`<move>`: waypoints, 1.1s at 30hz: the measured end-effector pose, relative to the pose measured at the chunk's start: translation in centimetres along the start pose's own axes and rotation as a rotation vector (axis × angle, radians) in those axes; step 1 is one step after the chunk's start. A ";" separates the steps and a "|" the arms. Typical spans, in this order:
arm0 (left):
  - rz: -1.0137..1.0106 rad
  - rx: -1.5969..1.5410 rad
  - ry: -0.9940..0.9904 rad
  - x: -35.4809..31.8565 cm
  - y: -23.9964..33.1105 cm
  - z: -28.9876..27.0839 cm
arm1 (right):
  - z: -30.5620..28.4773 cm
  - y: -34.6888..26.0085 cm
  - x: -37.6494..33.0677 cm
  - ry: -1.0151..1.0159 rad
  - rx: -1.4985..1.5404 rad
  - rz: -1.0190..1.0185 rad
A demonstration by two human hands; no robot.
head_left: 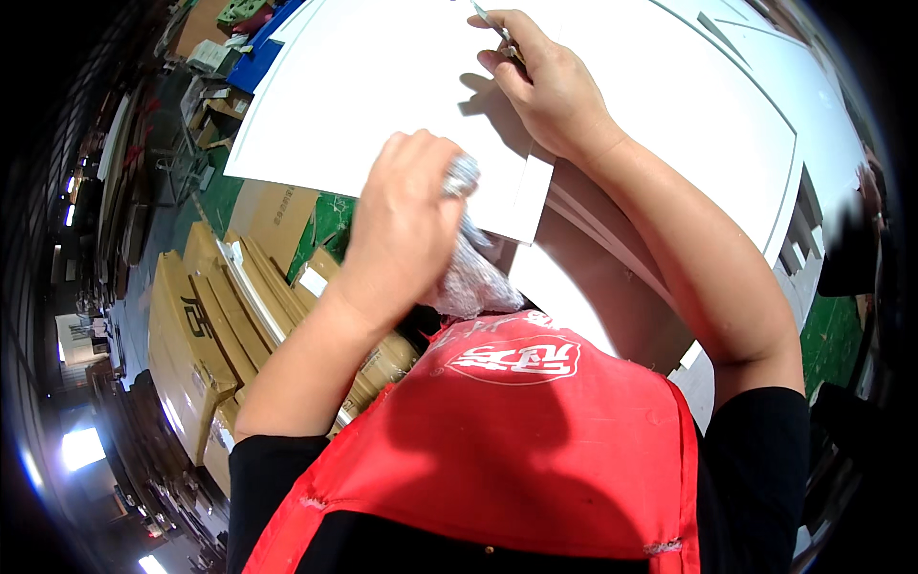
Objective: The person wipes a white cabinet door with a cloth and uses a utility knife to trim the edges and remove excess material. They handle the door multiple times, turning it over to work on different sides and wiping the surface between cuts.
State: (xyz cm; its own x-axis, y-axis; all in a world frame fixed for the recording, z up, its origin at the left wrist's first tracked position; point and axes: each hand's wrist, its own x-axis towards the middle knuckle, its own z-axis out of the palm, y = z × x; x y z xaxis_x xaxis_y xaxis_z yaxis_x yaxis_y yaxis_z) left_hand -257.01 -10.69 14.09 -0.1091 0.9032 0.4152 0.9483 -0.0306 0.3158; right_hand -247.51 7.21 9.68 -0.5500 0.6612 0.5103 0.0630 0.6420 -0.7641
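Note:
My left hand (406, 225) is closed around the gathered neck of a clear plastic bag (475, 277), which hangs down in front of my chest. What the bag contains is too blurred to make out. Farther forward and to the right, my right hand (559, 96) grips a slim metallic tool (493, 25) with a narrow, pointed end. Its exact kind is not clear, since the fingers cover much of it. The tool is over a large white panel (373, 105), and the hand casts a shadow there. Whether the tip touches the panel cannot be told.
Flat cardboard boxes (191, 349) stand stacked to my left, beside green flooring (330, 218). More white panels (727, 124) lie to the right. A blue bin (258, 53) and assorted items sit at the far left. I wear a red apron (516, 450).

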 end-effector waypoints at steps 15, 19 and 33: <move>-0.066 0.022 0.111 -1.0 -1.3 0.6 | -0.4 -0.3 0.0 -0.016 -0.142 -0.066; 0.036 -0.006 0.093 -0.2 -0.6 0.9 | -0.6 -0.4 0.1 -0.003 -0.113 -0.051; 0.298 0.035 0.193 6.8 -13.6 -12.7 | -10.7 -5.3 -6.3 0.121 0.231 0.547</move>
State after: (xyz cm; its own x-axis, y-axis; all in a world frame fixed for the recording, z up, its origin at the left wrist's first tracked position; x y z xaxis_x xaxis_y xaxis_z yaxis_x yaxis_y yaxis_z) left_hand -274.46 -9.61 23.44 0.1226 0.7593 0.6391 0.9563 -0.2627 0.1287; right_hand -235.44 3.80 14.80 -0.3896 0.9196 0.0498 0.1204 0.1045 -0.9872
